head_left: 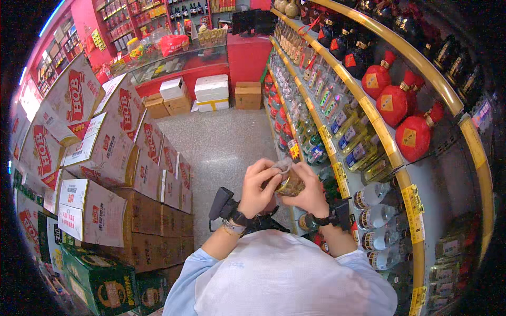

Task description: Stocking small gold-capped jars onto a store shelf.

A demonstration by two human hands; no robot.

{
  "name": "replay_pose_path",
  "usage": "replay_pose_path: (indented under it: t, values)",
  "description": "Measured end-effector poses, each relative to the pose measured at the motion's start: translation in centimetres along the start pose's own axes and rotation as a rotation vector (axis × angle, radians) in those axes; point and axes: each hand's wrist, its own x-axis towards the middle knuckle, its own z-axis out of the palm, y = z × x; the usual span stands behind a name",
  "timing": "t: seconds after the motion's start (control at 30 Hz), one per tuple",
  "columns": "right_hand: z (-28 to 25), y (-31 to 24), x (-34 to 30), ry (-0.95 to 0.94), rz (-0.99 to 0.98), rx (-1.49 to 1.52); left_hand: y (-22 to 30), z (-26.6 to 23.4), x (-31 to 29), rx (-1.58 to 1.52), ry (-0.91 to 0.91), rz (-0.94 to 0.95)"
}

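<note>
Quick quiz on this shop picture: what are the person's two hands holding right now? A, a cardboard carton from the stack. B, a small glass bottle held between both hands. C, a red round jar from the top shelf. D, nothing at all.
B: the left hand and the right hand both close around a small glass bottle in front of the shelves.

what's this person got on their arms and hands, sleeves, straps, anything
Both hands are bare, no gloves. The left hand has a black strap at the wrist carrying a boxy black device that sticks outward, plus a pale band beside it. The right hand wears a similar black strap with a black device. Light blue sleeves are pushed up, leaving the forearms bare.
</note>
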Motion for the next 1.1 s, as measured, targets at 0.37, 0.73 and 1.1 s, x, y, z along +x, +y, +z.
replay_pose_path:
  t: [0.37,0.73,1.1]
  values:
    - [-0.3,0.4,-0.1,0.097,-0.011,0.065,-1.7,-0.2,-2.7,-0.028,0.047,-0.032]
    - [-0.2,-1.2,-0.1,-0.035,-0.127,0.118,-1.7,0.6,-1.7,-0.020,0.208,-0.158]
    - [0.3,-0.7,-0.1,0.003,-0.054,0.055,-0.1,0.7,-1.9,-0.071,0.209,-0.145]
